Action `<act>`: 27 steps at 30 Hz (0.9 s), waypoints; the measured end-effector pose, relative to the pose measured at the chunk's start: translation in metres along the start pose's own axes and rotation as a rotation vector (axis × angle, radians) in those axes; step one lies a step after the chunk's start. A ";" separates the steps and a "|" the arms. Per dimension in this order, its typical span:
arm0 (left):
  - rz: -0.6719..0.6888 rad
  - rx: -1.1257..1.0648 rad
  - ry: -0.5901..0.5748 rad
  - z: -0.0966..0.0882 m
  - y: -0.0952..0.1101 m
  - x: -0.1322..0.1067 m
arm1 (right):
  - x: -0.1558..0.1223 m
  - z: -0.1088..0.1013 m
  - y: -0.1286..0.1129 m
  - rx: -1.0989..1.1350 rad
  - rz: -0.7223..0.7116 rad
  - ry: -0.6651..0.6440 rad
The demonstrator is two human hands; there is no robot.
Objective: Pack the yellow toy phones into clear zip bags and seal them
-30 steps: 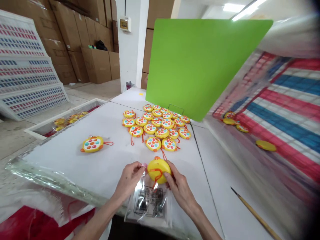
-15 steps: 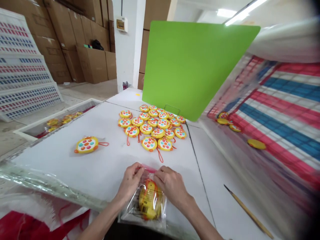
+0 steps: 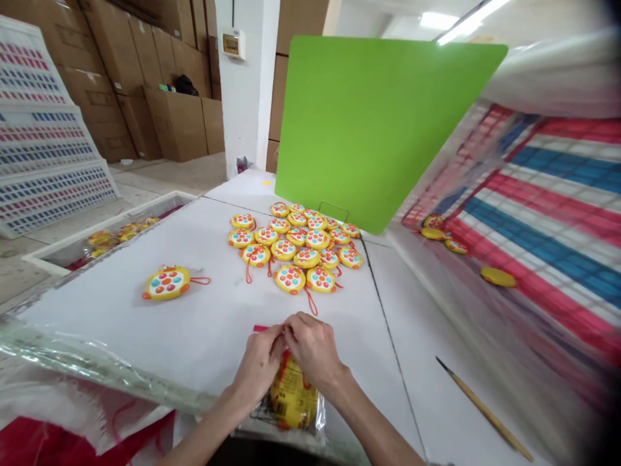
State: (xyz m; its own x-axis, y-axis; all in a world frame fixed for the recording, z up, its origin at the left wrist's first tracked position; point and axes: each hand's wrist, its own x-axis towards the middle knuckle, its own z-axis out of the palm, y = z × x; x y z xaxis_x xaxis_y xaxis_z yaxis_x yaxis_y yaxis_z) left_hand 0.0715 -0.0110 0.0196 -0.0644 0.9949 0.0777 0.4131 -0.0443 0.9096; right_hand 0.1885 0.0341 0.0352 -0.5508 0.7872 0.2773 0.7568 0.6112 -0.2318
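Note:
At the table's near edge lies a clear plastic zip bag (image 3: 317, 417) with a yellow toy (image 3: 291, 395) inside, its back and a red cord facing up. My left hand (image 3: 262, 359) pinches the bag's top edge, where a strip of pink seal shows. Close beside it, my right hand (image 3: 310, 346) also has its fingers closed on the bag's top edge, the two sets of fingertips almost touching. Beyond my hands several yellow toys (image 3: 290, 279) with coloured buttons and red cords lie in a cluster. One more such toy (image 3: 168, 283) lies apart on the left.
A green board (image 3: 383, 129) stands behind the cluster. On the right lie a brush-like wooden stick (image 3: 485, 408) and several yellow toys (image 3: 499, 277) by striped sheeting. A white tray (image 3: 46, 259) with bagged toys sits left of the table, and cardboard boxes (image 3: 177, 123) are stacked behind.
My right hand has moved left along the bag's top edge to meet my left hand. My left hand has shifted slightly right, uncovering the pink strip at the bag's left corner.

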 end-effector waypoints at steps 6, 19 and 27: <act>-0.105 -0.226 0.004 0.001 -0.022 -0.001 | -0.028 -0.012 0.072 0.189 0.296 0.095; -0.268 -0.416 0.010 -0.005 -0.039 -0.004 | -0.109 -0.048 0.130 -0.001 0.518 -0.034; -0.300 -0.531 -0.014 -0.006 -0.030 -0.002 | -0.037 0.010 0.065 0.799 0.518 -0.199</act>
State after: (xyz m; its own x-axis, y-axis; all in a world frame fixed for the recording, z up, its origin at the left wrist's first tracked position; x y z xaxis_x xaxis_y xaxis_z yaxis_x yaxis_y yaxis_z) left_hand 0.0538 -0.0124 -0.0055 -0.0944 0.9720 -0.2153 -0.1310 0.2022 0.9705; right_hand 0.2540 0.0458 0.0003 -0.3222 0.9288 -0.1831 0.5005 0.0030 -0.8657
